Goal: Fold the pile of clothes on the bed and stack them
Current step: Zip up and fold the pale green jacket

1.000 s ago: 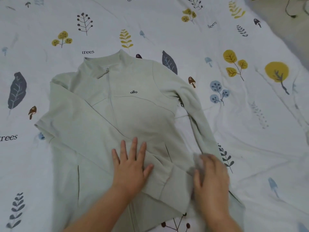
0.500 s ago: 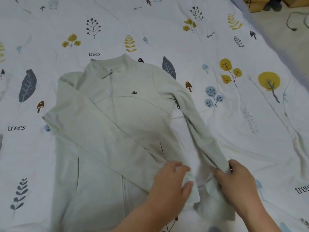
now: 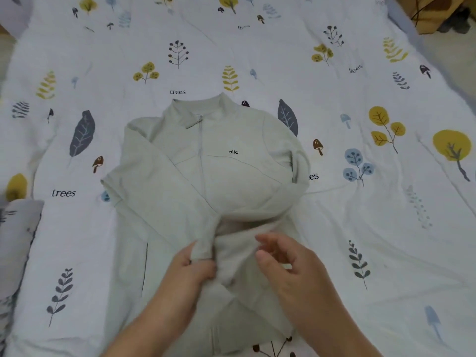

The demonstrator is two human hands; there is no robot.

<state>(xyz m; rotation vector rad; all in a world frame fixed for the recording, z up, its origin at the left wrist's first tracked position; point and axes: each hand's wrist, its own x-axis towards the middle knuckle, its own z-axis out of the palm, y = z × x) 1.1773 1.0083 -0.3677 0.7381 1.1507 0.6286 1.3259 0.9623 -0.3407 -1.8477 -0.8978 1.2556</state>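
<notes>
While the pale sage-green zip-up jacket [image 3: 206, 191] lies front-up in the middle of the white leaf-printed bedsheet [image 3: 360, 228], the left hand [image 3: 190, 274] clamps a bunched sleeve end over the jacket's belly and the right hand [image 3: 291, 266] hovers just beside it, fingers loosely curled and gripping nothing that I can make out. Both sleeves look crossed in over the front, so I'd call this garment roughly half folded. The body fold is yet to come, and no finished stack is in view.
</notes>
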